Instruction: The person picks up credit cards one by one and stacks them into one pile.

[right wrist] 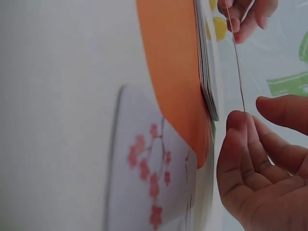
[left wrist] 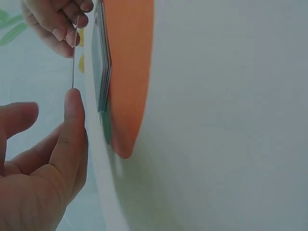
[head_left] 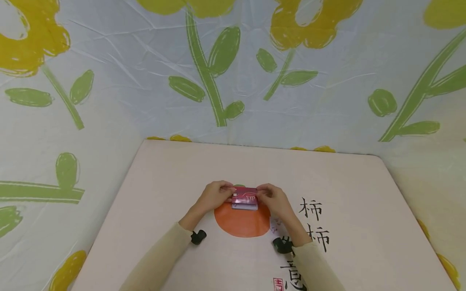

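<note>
A red card (head_left: 244, 195) printed "VIP" is held between the two hands above the table. My left hand (head_left: 214, 197) holds its left end; in the left wrist view a fingertip (left wrist: 74, 98) meets the card's edge while the thumb stands apart. At the other end, my right hand (head_left: 275, 201) holds the card, with fingertips (right wrist: 237, 122) against its edge in the right wrist view. Below it lies a stack of cards (left wrist: 102, 62), mostly covered from above. A pale card with pink blossoms (right wrist: 144, 159) lies near the right hand, partly hidden by the forearm in the head view.
The pale table mat (head_left: 164, 173) carries an orange persimmon print (head_left: 242, 224) under the stack and black characters (head_left: 311, 208) at the right. A flower-printed cloth (head_left: 247, 109) surrounds the table's back and sides. Black wrist cameras (head_left: 198, 237) sit on both wrists.
</note>
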Demonstrator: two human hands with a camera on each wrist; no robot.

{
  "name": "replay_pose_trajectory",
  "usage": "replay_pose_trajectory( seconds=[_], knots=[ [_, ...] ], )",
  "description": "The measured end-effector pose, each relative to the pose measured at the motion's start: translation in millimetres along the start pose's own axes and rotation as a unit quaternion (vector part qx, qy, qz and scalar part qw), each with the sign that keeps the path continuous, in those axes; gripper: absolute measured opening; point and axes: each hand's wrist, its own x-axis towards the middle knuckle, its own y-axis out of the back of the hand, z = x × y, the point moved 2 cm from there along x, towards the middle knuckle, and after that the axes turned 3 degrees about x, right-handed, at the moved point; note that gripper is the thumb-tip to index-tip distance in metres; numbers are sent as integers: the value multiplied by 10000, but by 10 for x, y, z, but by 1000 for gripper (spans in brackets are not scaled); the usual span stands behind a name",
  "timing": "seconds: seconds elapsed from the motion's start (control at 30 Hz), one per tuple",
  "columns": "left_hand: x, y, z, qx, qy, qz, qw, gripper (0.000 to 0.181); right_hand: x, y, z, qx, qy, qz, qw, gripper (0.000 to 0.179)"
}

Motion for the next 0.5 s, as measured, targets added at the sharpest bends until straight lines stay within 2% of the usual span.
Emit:
replay_pose_trajectory(
  seconds=[0.13, 0.23, 0.5],
  knots=[
    [-23, -25, -61, -381, 178, -91, 9991, 36, -9, -11, 15, -112, -7, -118, 9999, 22],
    [-35, -43, -97, -550, 292, -103, 9980, 49, -14, -13, 27, -157, -80, -213, 9996, 23],
    [-57, -59, -118, -1226, 608, -214, 9904, 77, -22, -4, 20, -311, -299, -286, 9987, 23]
  ],
)
